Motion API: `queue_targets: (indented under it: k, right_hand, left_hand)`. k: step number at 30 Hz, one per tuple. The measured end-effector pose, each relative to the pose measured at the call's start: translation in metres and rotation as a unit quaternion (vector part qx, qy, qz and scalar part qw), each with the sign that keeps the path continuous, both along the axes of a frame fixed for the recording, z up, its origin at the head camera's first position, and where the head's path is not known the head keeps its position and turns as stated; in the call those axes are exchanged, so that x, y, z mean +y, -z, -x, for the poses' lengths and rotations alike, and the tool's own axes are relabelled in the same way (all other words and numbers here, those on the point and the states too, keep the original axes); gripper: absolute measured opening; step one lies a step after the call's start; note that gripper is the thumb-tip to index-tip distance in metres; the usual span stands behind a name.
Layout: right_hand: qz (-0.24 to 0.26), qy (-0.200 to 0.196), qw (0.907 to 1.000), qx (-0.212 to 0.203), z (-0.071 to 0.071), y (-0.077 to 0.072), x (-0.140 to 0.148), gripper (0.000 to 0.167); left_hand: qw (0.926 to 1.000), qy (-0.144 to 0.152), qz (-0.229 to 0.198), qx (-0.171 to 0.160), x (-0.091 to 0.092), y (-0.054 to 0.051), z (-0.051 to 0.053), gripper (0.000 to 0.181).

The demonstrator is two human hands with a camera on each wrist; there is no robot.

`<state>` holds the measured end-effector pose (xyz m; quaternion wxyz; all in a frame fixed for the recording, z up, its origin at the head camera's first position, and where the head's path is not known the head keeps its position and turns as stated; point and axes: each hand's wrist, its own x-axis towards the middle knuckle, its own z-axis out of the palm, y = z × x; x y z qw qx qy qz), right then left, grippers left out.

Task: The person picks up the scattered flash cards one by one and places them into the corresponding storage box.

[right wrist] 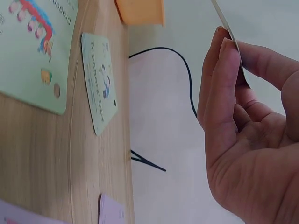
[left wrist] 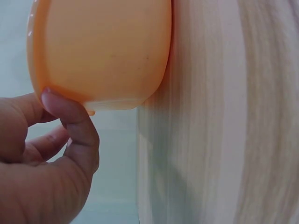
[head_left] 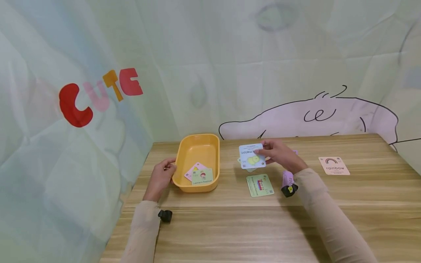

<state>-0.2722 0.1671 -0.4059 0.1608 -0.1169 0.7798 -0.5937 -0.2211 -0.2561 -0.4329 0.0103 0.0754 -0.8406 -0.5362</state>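
My left hand (head_left: 161, 177) pinches the left rim of a yellow plastic tray (head_left: 198, 151), thumb outside, as the left wrist view shows. Inside the tray lie a green Lantern Festival card (head_left: 202, 177) and a pink card (head_left: 194, 168) partly under it. Between thumb and fingers, my right hand (head_left: 281, 155) holds a light blue melon card (head_left: 251, 160) above the table; the right wrist view catches it edge-on. Partly hidden below it is a green Teachers' Day card (right wrist: 100, 79). Nearer me lies a green Dragon Boat Festival card (head_left: 260, 185).
A pink rainbow card (head_left: 334, 166) lies to the right on the wooden table (head_left: 250, 230). Beside my right wrist, a purple zoo card (head_left: 287, 178) is partly covered. Another purple card (head_left: 295, 151) peeks out behind that hand. A printed cloth (head_left: 197, 73) hangs behind the table.
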Motion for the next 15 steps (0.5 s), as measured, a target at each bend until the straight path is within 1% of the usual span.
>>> queue_targets:
  k: [8, 15]
  right_hand:
    - [0.004, -0.019, 0.9998, 0.008, -0.002, -0.005, -0.018, 0.030]
    - [0.001, -0.017, 0.9998, 0.011, 0.000, -0.006, -0.036, 0.026]
  left_hand:
    - [1.0000, -0.001, 0.002, 0.001, -0.001, 0.001, 0.001, 0.038]
    - [1.0000, -0.003, 0.005, -0.001, 0.000, 0.000, 0.000, 0.038]
